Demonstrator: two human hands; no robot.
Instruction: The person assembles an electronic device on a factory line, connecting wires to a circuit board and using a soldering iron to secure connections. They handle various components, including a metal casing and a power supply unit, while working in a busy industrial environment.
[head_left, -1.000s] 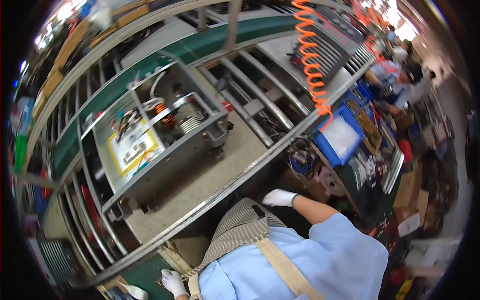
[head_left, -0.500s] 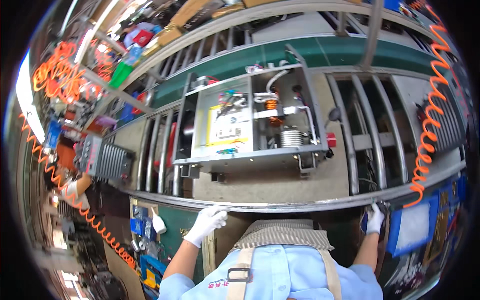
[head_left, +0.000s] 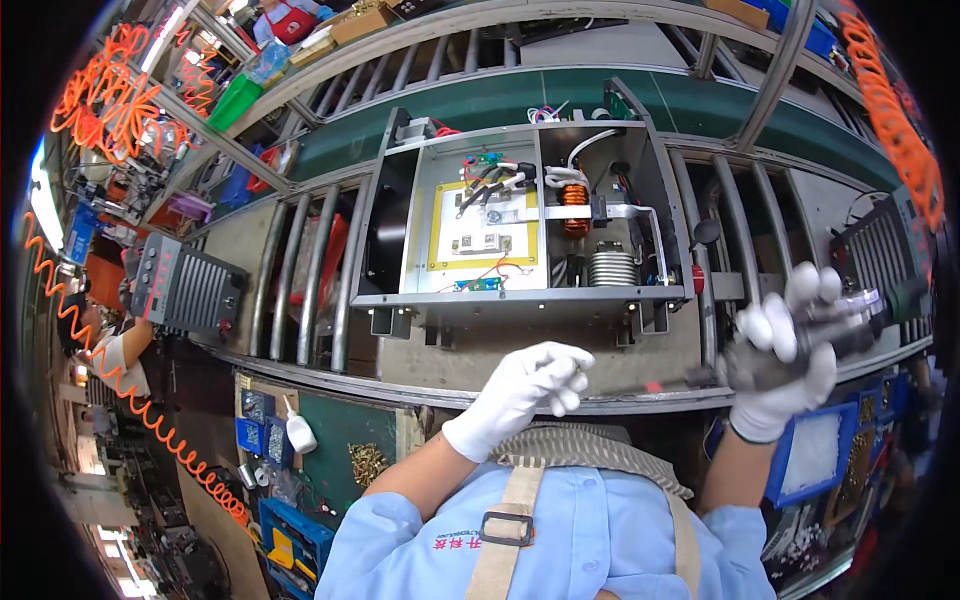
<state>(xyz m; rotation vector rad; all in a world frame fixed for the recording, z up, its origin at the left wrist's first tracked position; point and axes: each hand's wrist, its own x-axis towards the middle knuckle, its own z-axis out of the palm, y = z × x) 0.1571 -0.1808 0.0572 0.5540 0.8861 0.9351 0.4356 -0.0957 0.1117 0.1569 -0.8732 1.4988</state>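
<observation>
My right hand [head_left: 785, 355], in a white glove, wraps round a dark power screwdriver [head_left: 852, 335], slightly smeared by motion. Its thin bit, with a red band, points left toward my other hand. My left hand [head_left: 525, 395], also gloved, is closed in a pinch in front of the conveyor's near rail; a tiny thing shows at the fingertips, too small to name. Beyond both hands, an open metal chassis [head_left: 500, 300] holds a board with a yellow border [head_left: 450, 215], a copper-wound coil [head_left: 575, 210], a ribbed silver part [head_left: 612, 268] and several loose wires.
Metal rollers [head_left: 318, 280] flank the chassis. Orange coiled hoses [head_left: 890, 120] hang at both sides. A blue bin [head_left: 808, 455] stands at right; small blue bins [head_left: 250, 435] and brass-coloured fasteners [head_left: 367, 465] sit at left. A person handles a grey ribbed unit [head_left: 190, 290] at far left.
My right hand has risen from the rail's edge and now holds the screwdriver. My left hand has moved right and inward, fingers pinched. The right-hand hose has shifted upward in view.
</observation>
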